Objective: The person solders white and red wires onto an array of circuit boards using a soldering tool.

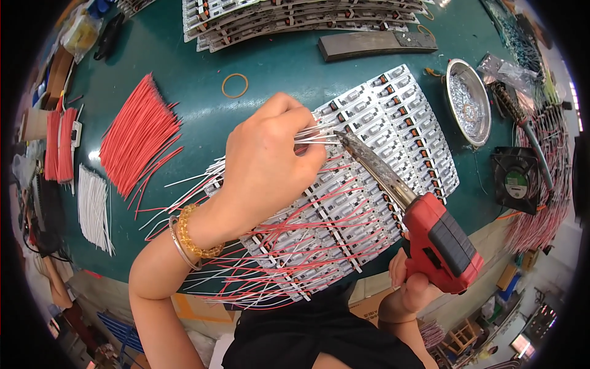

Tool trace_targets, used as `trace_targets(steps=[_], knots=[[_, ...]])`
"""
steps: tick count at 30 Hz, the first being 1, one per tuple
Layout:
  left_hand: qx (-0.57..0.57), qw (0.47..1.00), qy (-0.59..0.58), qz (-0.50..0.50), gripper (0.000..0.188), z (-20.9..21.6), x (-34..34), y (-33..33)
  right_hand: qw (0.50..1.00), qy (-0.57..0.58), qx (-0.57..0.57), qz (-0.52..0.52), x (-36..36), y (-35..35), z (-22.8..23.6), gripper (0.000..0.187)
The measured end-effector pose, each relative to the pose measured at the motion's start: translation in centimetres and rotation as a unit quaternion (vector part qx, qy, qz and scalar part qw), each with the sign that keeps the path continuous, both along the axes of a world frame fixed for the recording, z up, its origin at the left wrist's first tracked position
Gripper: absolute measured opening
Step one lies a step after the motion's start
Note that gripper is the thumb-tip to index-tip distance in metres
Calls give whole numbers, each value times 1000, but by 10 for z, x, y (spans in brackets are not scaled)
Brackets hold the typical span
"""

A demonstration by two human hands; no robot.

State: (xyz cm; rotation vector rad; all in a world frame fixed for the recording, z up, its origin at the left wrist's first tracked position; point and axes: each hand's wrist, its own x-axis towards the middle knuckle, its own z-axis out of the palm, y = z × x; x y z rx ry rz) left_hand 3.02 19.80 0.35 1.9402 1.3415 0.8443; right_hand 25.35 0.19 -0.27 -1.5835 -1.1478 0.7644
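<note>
A large panel of small circuit boards (399, 132) lies on the green table in front of me. My left hand (267, 154) is over its left part, fingers closed around a small bunch of white wires (316, 136) whose ends point right. My right hand (418, 289) grips a red soldering gun (437, 237) from below. The gun's dark tip meets or nearly meets the white wire ends at the boards; exact contact cannot be made out. Red and white wires (289, 237) trail from the nearer rows of boards, partly under my left forearm.
Left lie a fan of red wires (138, 135) and a bundle of white wires (93, 209). A rubber band (235, 85), a dark bar (375, 46) and stacked board panels (295, 27) are farther back. A metal dish (453, 92) and small fan (516, 178) stand right.
</note>
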Motion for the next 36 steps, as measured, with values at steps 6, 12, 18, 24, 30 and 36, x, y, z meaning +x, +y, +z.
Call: trace_targets(steps=[6,12,18,24,30,36], knots=[[37,999,36,-1,14,-1,1,-1,1000,-24,-1,9,4,-3,-4,90],[20,999,26,4,11,2,2,-2,988,153,23,-29,-11,7,5,91],[18,999,32,1,12,5,4,-2,999,40,-13,-10,0,-4,-4,92],[7,999,-42,5,9,4,-7,0,990,138,29,9,-15,12,14,93],[-6,996,-86,32,12,33,-13,-5,981,194,18,-3,-9,1,18,96],[-6,1000,27,-9,15,16,5,-10,992,128,9,-3,-10,0,16,97]])
